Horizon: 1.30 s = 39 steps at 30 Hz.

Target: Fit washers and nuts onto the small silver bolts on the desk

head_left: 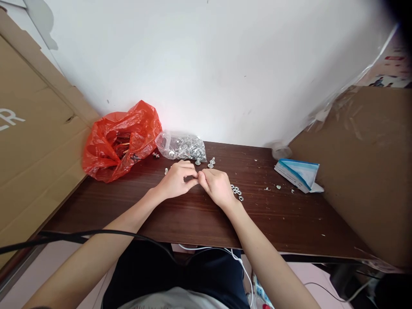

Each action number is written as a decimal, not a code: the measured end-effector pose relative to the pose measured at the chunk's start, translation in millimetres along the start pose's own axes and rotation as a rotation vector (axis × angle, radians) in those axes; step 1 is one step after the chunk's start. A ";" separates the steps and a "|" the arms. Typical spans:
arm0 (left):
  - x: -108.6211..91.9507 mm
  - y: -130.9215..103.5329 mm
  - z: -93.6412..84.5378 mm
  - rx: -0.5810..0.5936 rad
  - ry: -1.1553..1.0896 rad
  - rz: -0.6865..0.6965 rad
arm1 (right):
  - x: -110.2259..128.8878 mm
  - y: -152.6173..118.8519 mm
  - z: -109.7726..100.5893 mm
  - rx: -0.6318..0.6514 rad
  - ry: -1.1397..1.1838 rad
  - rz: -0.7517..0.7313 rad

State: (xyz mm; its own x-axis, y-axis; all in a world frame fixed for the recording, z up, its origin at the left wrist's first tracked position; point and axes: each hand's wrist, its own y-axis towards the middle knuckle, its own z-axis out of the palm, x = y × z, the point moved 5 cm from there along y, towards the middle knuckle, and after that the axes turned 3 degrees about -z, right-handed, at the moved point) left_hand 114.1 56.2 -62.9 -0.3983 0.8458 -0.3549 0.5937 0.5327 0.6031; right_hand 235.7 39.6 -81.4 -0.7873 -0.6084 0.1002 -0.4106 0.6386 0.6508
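Over the middle of the dark wooden table, my left hand and my right hand meet at the fingertips. Both are closed in a pinch, and whatever sits between the fingers is hidden or too small to make out. Several metal nuts lie just right of my right hand. Beyond the hands stand a few small bolts, and another bolt is close to the clear bag. A small metal piece shows left of my left hand.
A clear plastic bag of metal hardware lies by the wall, beside a red plastic bag. Cardboard boxes flank both sides. At right are a blue-and-white packet and scraps. A black cable crosses my left forearm.
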 end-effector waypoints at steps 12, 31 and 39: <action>3.3 -2.5 -7.2 -0.140 0.128 0.012 | -3.7 17.5 10.6 0.087 0.147 0.280; 18.9 -4.0 -12.2 -0.177 0.173 -0.110 | -4.5 32.2 21.1 0.053 0.065 0.299; 21.9 3.3 -8.6 0.059 -0.209 -0.226 | -1.1 26.9 2.4 -0.062 -0.074 -0.163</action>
State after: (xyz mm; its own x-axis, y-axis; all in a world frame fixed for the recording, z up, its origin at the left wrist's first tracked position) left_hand 101.4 76.2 -62.5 -0.3762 0.6903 -0.6180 0.5486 0.7035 0.4518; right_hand 224.5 58.6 -65.8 -0.7452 -0.6637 -0.0651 -0.5086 0.5024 0.6992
